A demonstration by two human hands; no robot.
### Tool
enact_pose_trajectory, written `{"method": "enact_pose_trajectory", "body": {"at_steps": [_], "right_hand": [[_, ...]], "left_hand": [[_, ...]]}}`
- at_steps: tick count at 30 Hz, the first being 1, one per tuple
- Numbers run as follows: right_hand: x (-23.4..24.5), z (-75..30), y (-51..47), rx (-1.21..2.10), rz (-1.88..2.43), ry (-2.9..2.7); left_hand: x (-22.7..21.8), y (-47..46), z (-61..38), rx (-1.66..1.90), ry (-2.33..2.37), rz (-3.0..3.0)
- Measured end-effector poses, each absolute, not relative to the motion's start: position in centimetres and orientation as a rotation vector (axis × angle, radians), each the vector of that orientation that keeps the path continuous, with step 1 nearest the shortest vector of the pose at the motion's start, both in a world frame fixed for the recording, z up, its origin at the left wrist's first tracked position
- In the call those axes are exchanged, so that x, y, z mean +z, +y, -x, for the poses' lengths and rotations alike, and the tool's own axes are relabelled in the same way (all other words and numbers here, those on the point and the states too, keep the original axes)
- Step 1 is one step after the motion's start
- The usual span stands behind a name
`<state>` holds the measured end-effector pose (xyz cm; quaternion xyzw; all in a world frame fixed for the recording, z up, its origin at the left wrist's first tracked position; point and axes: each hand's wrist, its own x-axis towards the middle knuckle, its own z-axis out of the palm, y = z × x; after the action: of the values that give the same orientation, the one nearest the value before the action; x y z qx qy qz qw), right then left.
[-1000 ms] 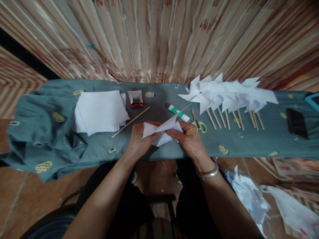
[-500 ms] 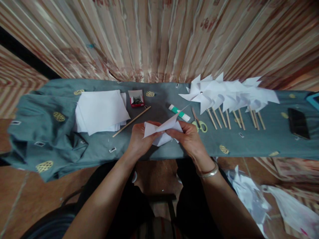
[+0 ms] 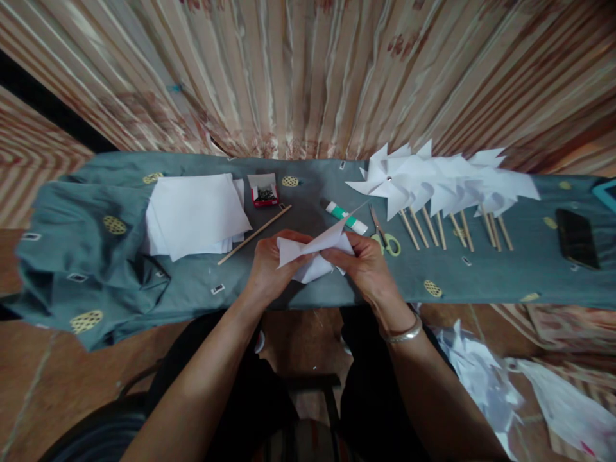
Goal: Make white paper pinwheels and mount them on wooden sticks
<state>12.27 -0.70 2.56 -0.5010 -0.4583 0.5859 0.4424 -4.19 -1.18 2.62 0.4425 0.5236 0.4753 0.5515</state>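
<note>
Between my two hands is a white paper pinwheel (image 3: 315, 247), its corners folded in and pointed, held just above the table's front part. My left hand (image 3: 272, 266) is closed on its left side, and the thumb presses near the middle. On the other side my right hand (image 3: 363, 263) pinches the paper, thumb toward the centre; a bangle circles that wrist. What lies under the thumbs is hidden. Beyond my hands are a glue stick (image 3: 346, 217) and scissors (image 3: 385, 237) with light green handles. A bare wooden stick (image 3: 255, 235) rests to the left.
A stack of white paper sheets (image 3: 199, 215) and a small red box (image 3: 264, 191) of tiny metal pieces are at left. Several finished pinwheels (image 3: 433, 179) on sticks lie at right, then a dark phone (image 3: 576, 237). Plastic bags (image 3: 568, 398) sit on the floor.
Almost nothing differs. Both hands keep the paper in the same place, with only a very slight shift of the folds.
</note>
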Motion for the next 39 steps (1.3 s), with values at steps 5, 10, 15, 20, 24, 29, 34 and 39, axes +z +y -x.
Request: {"method": "enact_pose_trajectory", "body": {"at_steps": [5, 10, 15, 20, 24, 29, 34, 39], "right_hand": [[2.6, -12.17, -0.71, 1.455, 1.233, -1.11], [2.6, -12.16, -0.72, 1.459, 1.238, -1.143], [2.55, -12.12, -0.75, 1.475, 1.23, -1.136], [2.47, -12.17, -0.78, 1.472, 1.222, -1.159], [2.38, -12.18, -0.82, 1.481, 1.244, -1.153], [2.44, -12.04, -0.88, 1.508, 1.237, -1.107], [2.38, -11.99, -0.9, 1.506, 1.257, -1.13], [2.3, -11.96, -0.92, 1.512, 1.252, -1.121]], "left_hand": [[2.68, -1.2, 4.2, 1.13, 1.25, -1.028], [2.27, -1.16, 4.1, 1.142, 1.283, -1.002], [2.4, -1.13, 3.91, 1.161, 1.333, -0.945], [2.77, -1.19, 3.77, 1.129, 1.402, -0.98], [2.82, -1.3, 3.73, 1.116, 1.406, -0.989], [2.79, -1.38, 3.89, 1.106, 1.387, -0.966], [2.73, -1.38, 4.0, 1.106, 1.356, -0.95], [2.78, -1.32, 3.96, 1.111, 1.359, -0.95]]}}
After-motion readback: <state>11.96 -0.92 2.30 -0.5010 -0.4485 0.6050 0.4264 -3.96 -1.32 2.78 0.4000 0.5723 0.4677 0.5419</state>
